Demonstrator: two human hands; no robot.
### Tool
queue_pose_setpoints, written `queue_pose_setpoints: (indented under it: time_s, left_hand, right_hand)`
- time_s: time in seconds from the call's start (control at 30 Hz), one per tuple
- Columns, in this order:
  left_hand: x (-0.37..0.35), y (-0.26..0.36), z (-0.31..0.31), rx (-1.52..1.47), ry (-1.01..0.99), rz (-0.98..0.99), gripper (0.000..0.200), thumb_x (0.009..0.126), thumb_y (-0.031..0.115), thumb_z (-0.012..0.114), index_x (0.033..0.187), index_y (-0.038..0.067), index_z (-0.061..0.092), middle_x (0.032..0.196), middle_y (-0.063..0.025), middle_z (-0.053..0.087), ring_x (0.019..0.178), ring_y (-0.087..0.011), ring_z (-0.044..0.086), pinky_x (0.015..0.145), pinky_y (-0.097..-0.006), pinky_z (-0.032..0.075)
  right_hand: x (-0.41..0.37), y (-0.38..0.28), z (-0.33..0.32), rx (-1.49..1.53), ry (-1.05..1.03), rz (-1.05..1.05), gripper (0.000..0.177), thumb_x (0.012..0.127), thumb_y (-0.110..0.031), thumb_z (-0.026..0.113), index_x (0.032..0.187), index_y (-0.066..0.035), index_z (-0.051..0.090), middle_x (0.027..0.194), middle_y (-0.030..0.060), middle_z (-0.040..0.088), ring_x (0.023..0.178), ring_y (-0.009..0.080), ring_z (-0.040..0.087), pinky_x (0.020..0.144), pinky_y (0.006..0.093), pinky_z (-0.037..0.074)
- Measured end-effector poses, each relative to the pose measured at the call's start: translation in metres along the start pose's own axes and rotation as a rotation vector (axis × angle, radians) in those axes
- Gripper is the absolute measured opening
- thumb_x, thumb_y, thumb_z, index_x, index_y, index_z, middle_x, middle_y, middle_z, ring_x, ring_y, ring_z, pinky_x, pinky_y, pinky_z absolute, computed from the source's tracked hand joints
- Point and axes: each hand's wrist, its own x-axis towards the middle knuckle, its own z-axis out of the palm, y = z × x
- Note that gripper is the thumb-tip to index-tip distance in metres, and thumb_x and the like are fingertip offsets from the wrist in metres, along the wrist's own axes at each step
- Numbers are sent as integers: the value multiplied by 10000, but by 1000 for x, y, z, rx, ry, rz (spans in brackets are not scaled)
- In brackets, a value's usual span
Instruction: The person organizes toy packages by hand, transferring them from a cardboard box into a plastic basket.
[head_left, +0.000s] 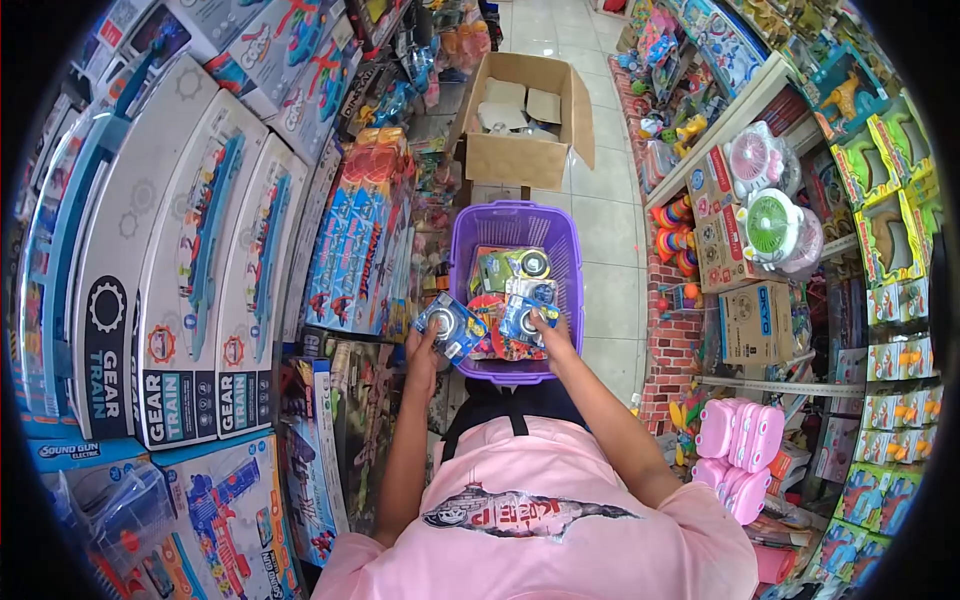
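My left hand (pixel 422 352) is closed on a blue toy pack (pixel 458 332) with a round silver-and-dark piece on its front, tilted over the left rim of the purple basket (pixel 463 232). A similar blue pack (pixel 519 318) is in my right hand (pixel 555 338), the thumb pressed on its face, over the basket's right half. Inside the basket lie a green pack (pixel 492 268) with a round piece and other colourful packets, partly hidden under the packs I hold.
An open cardboard box (pixel 515 160) with loose card pieces stands beyond the basket on the tiled floor (pixel 608 235). Boxed toys, among them Gear Train boxes (pixel 185 270), fill the left shelves. On the right are small fans (pixel 770 222), pink cases (pixel 740 445) and a brick-patterned edge (pixel 668 350).
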Motion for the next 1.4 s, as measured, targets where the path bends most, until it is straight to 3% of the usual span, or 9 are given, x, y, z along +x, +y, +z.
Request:
queue_pose_setpoints:
  time_s: [0.4, 0.47, 0.57, 0.67, 0.8, 0.9, 1.13, 1.27, 1.4]
  left_hand:
    - [-9, 10, -17, -5, 73, -6, 390, 939, 236, 630, 1263, 49, 517, 1185, -60, 601, 1090, -155, 589, 909, -329, 484]
    - [-9, 8, -18, -1, 61, -23, 387, 940, 240, 628, 1260, 53, 519, 1186, -58, 602, 1081, -152, 595, 900, -323, 490]
    - [-7, 3, -19, 50, 20, -82, 360, 934, 232, 628, 1239, 65, 534, 1137, -41, 622, 983, -125, 634, 778, -294, 543]
    - [-5, 2, -14, 65, -16, -112, 336, 927, 226, 633, 1211, 67, 549, 1098, -40, 635, 955, -120, 640, 755, -297, 552]
    - [4, -5, -16, 122, -75, -130, 306, 916, 217, 646, 1172, 68, 567, 1073, -40, 644, 935, -121, 640, 747, -285, 536]
    - [0, 0, -1, 102, -85, -111, 312, 910, 225, 657, 1164, 67, 568, 1072, -39, 644, 945, -125, 636, 761, -287, 525]
    - [5, -11, 4, 200, -179, -186, 356, 910, 203, 651, 1218, 55, 552, 1137, -65, 625, 1023, -153, 625, 852, -333, 537]
    - [1, -17, 18, 234, -190, -249, 413, 893, 204, 684, 1245, 42, 541, 1129, -62, 639, 1016, -145, 634, 864, -321, 530]
    - [22, -60, 22, 338, -237, -90, 475, 881, 189, 704, 1283, 27, 511, 1122, -77, 643, 1007, -151, 629, 838, -292, 500]
  right_hand:
    - [65, 88, 52, -796, 36, -182, 838, 730, -520, 789, 1252, 57, 478, 1188, 219, 602, 1089, 309, 613, 843, 386, 531]
    - [66, 89, 54, -931, 113, -286, 868, 721, -619, 740, 1166, 87, 503, 1026, 209, 662, 922, 306, 681, 681, 392, 570]
    - [71, 73, 44, -1023, -123, 17, 876, 745, -662, 687, 1100, 108, 469, 733, 153, 672, 514, 251, 659, 438, 364, 526]
    - [44, 52, 46, -1061, -110, -33, 872, 759, -646, 678, 1128, 113, 458, 753, 158, 673, 510, 240, 658, 438, 352, 526]
    - [54, 77, 38, -1204, 13, -440, 759, 792, -549, 666, 1149, 100, 504, 838, 226, 693, 812, 353, 703, 707, 457, 567]
    - [25, 43, 41, -1399, -20, -156, 703, 779, -544, 667, 1100, 77, 595, 953, 266, 686, 961, 389, 671, 833, 474, 536]
    - [13, 21, 24, -1290, 16, -189, 729, 825, -620, 604, 1142, 36, 624, 1070, 274, 660, 1039, 382, 650, 807, 470, 543]
    - [0, 6, 20, -346, -266, -12, 735, 869, -620, 569, 1212, 27, 522, 1022, 204, 667, 891, 281, 674, 741, 392, 539]
    - [-6, 14, 13, -675, -212, -376, 690, 863, -522, 652, 1247, 25, 478, 921, 168, 679, 830, 224, 661, 709, 345, 523]
